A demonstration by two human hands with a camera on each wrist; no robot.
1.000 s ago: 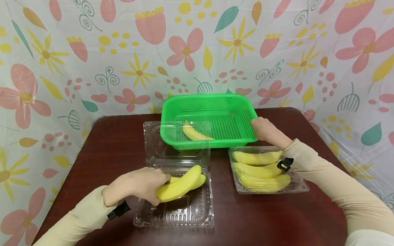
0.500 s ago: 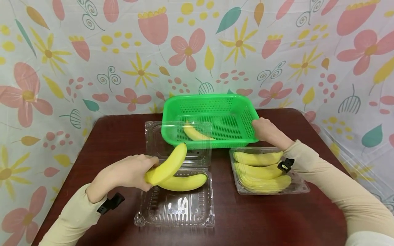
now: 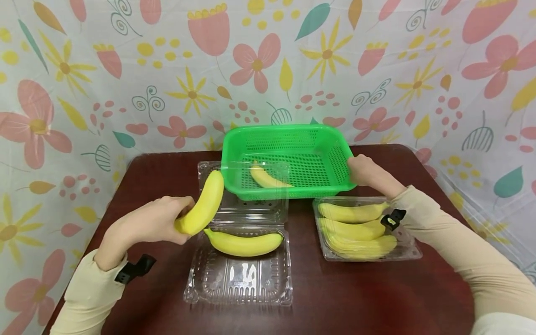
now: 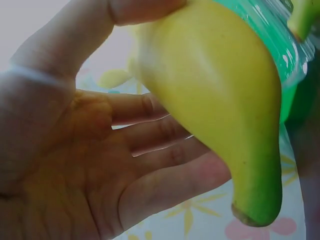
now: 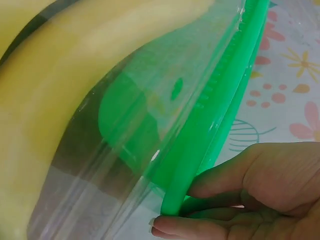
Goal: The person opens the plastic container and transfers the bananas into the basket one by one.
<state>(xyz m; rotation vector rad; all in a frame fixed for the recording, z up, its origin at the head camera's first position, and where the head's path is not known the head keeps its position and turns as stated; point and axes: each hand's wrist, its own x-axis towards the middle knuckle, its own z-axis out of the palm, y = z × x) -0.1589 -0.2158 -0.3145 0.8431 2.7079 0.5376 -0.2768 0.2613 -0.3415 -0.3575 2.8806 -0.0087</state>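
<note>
My left hand (image 3: 152, 221) holds a banana (image 3: 205, 202) by its lower end, raised left of the open clear plastic clamshell box (image 3: 238, 284). In the left wrist view, thumb and fingers pinch that banana (image 4: 220, 90), its greenish stem end pointing down. A second banana (image 3: 244, 244) lies across the back of the box's base. With my right hand (image 3: 368, 173) I grip the right rim of the green plastic basket (image 3: 289, 193); the right wrist view shows thumb and fingers around the basket's rim (image 5: 172, 200). One banana (image 3: 268, 179) lies inside the basket, seen partly through the box's raised lid.
A closed clear box (image 3: 412, 253) with several bananas (image 3: 356, 230) stands at the right, beneath my right forearm. The open lid (image 3: 243, 214) overlaps the basket's front left. All stand on a dark red table (image 3: 360, 298), with a flowered curtain (image 3: 259, 111) behind.
My left hand has lifted the banana out of the open box and moved it up and left, tipping it more upright. The other banana stays in the box. My right hand remains on the basket rim.
</note>
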